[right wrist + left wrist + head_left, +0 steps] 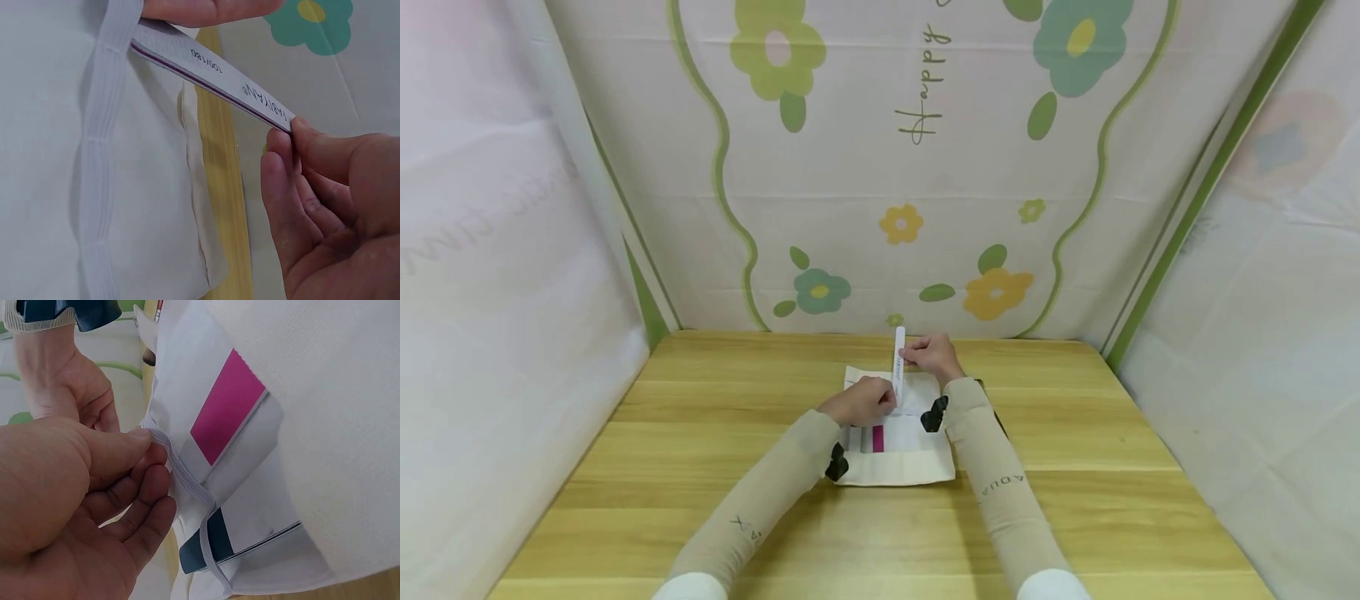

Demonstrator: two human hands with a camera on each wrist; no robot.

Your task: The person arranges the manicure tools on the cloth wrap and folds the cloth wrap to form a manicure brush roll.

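A white nail file (898, 354), printed "100/180" along its face in the right wrist view, stands out over the far side of an open cream cloth roll (898, 473). My right hand (934, 357) pinches the file near its outer end between thumb and fingers. The file's other end reaches an elastic band (99, 156) sewn on the cloth. My left hand (81, 494) pinches that band between thumb and forefinger. Nearer me on the cloth lie a magenta flat piece (228, 406) and a flat piece with a dark green end (215, 540), the latter passing under the band.
The cloth lies on a wooden table (715, 433). Behind the table's far edge hangs a flower-printed fabric wall (850, 167), with more fabric at the left (512, 292) and right (1247, 333). Each wrist carries a black camera mount.
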